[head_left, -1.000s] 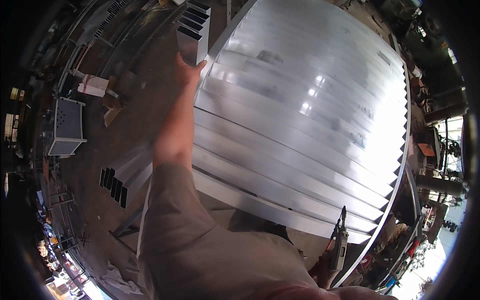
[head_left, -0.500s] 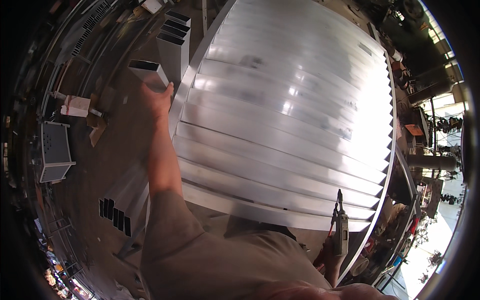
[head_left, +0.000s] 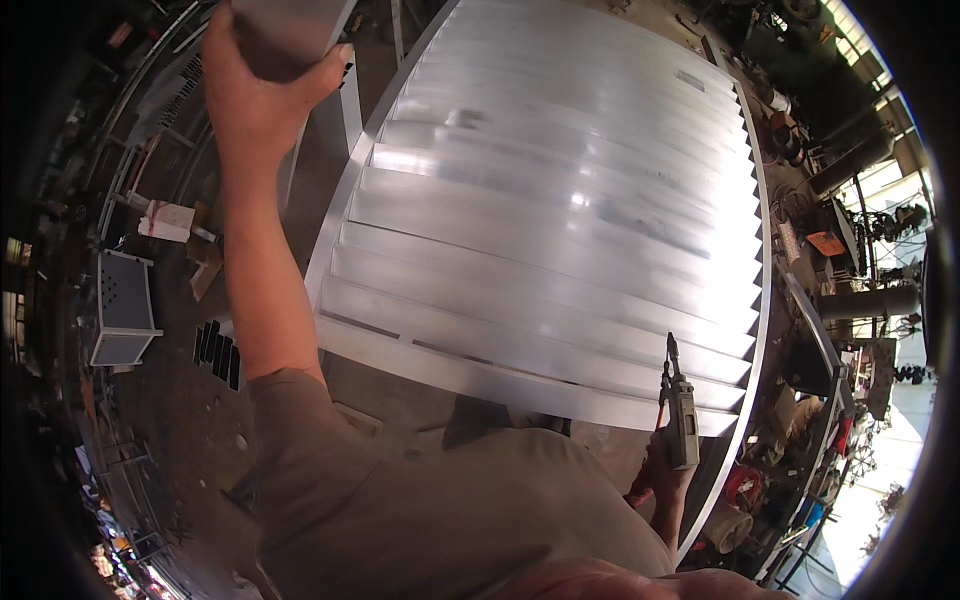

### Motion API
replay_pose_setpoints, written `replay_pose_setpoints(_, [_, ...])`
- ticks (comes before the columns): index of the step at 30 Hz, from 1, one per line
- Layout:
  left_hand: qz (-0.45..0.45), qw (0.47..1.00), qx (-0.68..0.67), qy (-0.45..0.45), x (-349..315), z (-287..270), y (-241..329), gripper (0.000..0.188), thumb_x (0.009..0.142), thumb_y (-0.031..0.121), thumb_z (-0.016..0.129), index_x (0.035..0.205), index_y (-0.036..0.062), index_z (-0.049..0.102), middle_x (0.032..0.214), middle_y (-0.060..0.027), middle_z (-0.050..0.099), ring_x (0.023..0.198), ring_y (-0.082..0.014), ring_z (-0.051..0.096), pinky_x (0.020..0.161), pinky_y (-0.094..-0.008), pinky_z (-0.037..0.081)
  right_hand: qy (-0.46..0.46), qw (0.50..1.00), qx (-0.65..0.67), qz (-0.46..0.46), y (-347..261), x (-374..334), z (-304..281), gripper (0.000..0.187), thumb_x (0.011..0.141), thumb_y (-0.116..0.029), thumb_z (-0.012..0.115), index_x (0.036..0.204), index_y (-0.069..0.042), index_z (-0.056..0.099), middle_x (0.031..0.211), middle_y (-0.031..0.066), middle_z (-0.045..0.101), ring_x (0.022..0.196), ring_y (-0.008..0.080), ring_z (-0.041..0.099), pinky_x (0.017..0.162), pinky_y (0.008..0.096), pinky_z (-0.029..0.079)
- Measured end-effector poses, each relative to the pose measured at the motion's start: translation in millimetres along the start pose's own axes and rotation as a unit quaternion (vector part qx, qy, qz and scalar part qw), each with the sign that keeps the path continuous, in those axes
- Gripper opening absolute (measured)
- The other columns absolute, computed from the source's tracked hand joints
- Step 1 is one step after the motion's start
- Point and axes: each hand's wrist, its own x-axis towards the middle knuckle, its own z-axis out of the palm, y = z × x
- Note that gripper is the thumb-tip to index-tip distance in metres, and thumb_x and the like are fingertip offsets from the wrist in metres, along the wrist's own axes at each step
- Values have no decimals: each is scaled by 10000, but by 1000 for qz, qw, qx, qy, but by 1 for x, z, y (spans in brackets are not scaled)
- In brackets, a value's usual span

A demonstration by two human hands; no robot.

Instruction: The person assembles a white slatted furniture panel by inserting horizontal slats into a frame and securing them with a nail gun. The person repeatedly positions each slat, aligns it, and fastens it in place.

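My left hand [head_left: 262, 105] is raised at the upper left, its thumb and fingers wrapped round a rectangular metal tube [head_left: 290, 25]. The tube's far part runs out of the picture at the top. Low at the right, my right hand [head_left: 664, 465] grips a grey gun-shaped tool [head_left: 683, 420] with a thin dark nozzle and a red part. Its nozzle points away from me, over the near right corner of a large slatted silver metal panel [head_left: 520, 240]. The panel lies before me, with overlapping slats inside a frame.
Another upright metal tube [head_left: 348, 105] stands by the panel's left edge, partly behind my hand. Several dark-ended tubes [head_left: 217, 352] are at the lower left. A grey metal stand [head_left: 127, 307] and a white box [head_left: 166, 221] sit further left. Cluttered shelving [head_left: 800, 400] lines the right.
My left hand has lifted the rectangular tube up and toward the top left, away from the other upright tubes. My right hand still holds the tool, slightly higher in the picture.
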Motion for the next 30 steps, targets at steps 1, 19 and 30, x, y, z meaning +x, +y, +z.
replay_pose_setpoints(1, [44, 999, 26, -5, 6, 0, 39, 741, 720, 143, 936, 1318, -8, 525, 1209, -121, 601, 1104, -228, 614, 990, -394, 502, 3, 1000, 24, 7, 6, -2, -11, 162, 921, -78, 752, 1051, -31, 668, 743, 36, 662, 595, 98, 623, 513, 268, 501])
replay_pose_setpoints(19, [382, 880, -42, -280, -116, 114, 694, 713, 925, 216, 690, 1494, -106, 407, 1222, -304, 642, 1031, -399, 687, 738, -486, 547, 135, 977, 145, 77, 221, -42, -265, 174, 919, -108, 720, 1059, -14, 675, 842, 45, 673, 702, 133, 647, 596, 292, 527])
replay_pose_setpoints(30, [172, 818, -127, -534, -210, 123, 714, 926, 909, 341, 741, 1564, -121, 278, 1347, -356, 545, 1165, -392, 638, 896, -464, 582, 223, 960, 147, 88, 295, -51, -339, 162, 925, -124, 711, 1039, -21, 662, 800, 43, 657, 650, 138, 627, 556, 289, 512])
